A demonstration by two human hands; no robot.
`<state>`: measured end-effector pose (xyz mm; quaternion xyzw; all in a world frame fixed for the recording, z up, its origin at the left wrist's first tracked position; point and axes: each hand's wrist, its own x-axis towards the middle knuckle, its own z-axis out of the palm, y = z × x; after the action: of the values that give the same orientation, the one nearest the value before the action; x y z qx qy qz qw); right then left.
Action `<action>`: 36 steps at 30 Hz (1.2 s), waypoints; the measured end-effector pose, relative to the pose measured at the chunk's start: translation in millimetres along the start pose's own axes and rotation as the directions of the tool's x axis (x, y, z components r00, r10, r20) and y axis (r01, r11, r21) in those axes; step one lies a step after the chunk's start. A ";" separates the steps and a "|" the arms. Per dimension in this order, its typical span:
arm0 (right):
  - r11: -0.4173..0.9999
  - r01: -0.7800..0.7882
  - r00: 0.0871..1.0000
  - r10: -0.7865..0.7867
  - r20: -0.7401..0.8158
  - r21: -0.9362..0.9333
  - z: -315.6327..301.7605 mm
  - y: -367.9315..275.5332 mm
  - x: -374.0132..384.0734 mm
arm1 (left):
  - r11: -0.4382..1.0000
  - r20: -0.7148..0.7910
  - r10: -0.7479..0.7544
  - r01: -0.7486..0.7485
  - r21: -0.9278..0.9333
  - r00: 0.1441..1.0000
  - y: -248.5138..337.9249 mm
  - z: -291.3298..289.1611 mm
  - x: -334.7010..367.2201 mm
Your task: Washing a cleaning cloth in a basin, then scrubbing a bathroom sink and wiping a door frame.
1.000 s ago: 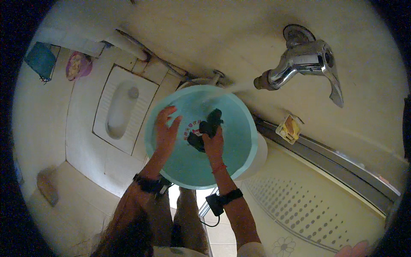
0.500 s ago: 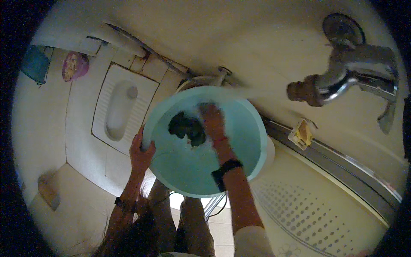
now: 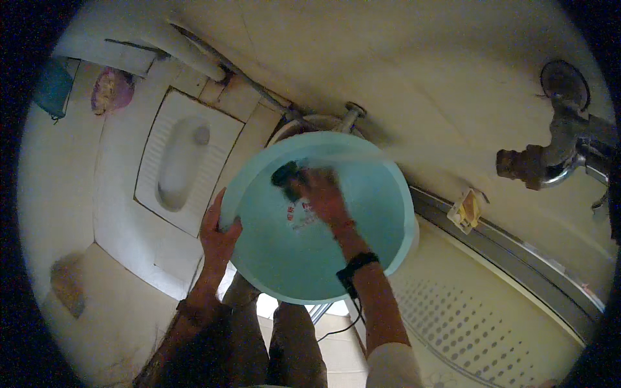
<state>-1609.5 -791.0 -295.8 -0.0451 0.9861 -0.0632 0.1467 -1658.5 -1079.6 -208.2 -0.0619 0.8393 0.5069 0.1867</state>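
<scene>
From the head camera, looking down, there is a big blue-green basin [image 3: 310,271] in the middle, above the person's knees [image 3: 292,323]. The left hand [image 3: 220,236] is on the left side of the basin. Its thumb is over the edge and its other fingers are on the outside, so it is clamped on the rim. The right hand [image 3: 323,193] is inside the basin and looks blurry. It touches a small dark cloth [image 3: 284,174], which is in the upper part of the basin, just past the fingers. Because of the blur, I cannot tell if those fingers are squeezed tight on the cloth or just pressing it. Some red marks [image 3: 290,212] show on the bottom of the basin, near the right hand. A red string [image 3: 346,225] goes around the right wrist, and a black band [image 3: 362,261] sits lower on that arm, with a thin black wire [image 3: 343,331] hanging near it. On the right, a shiny tap [image 3: 550,168] sticks out of the wall, and a pale streak of water goes from it to the basin. Below the tap is a small soap box [image 3: 466,210] with something yellow inside. On the left, a white squat toilet [image 3: 181,165] is in the floor, well apart from the cloth.
</scene>
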 end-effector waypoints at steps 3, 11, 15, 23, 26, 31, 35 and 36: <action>0.991 -0.136 0.989 0.135 -0.059 -0.006 -20.9 29.3 -24.6 | 0.998 -0.055 0.040 -0.042 -0.041 0.998 20.0 -9.3 0.1; 0.603 -0.630 0.754 0.626 0.200 0.489 12.4 -121.4 -98.4 | 0.999 -0.042 0.048 -0.048 -0.001 0.998 28.4 2.7 -7.9; 0.837 -0.215 0.954 0.289 -0.074 0.503 31.9 -150.8 -46.9 | 0.999 -0.042 0.027 -0.029 -0.045 0.999 38.0 -7.6 -5.8; 0.605 -0.574 0.643 0.750 -0.154 0.552 27.8 -40.7 -9.1 | 0.998 -0.036 0.048 -0.049 -0.031 0.998 33.0 4.7 -6.8; 0.137 -0.416 0.652 0.735 0.189 0.899 4.8 -14.1 -24.2 | 0.968 -0.064 0.137 -0.120 0.220 0.988 37.8 -11.5 -7.5; -0.759 0.060 0.803 0.423 0.420 0.648 -67.0 -33.2 -51.5 | 0.903 0.219 0.364 -0.400 0.154 0.905 41.1 22.6 -46.5; -0.642 0.022 0.665 0.582 0.468 0.766 -114.2 -80.3 -67.4 | 0.520 0.515 -0.464 0.692 -0.501 0.721 58.4 86.4 -62.2; -0.409 -0.155 0.641 0.651 0.406 0.899 -120.4 -90.7 -76.0 | 0.285 0.680 -0.338 0.759 -0.585 0.651 56.5 98.2 -50.8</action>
<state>-1566.2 -859.0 -147.6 0.4804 0.5052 -0.7163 -0.0306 -1603.6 -971.1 -183.3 -0.3247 0.3406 0.7412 0.4787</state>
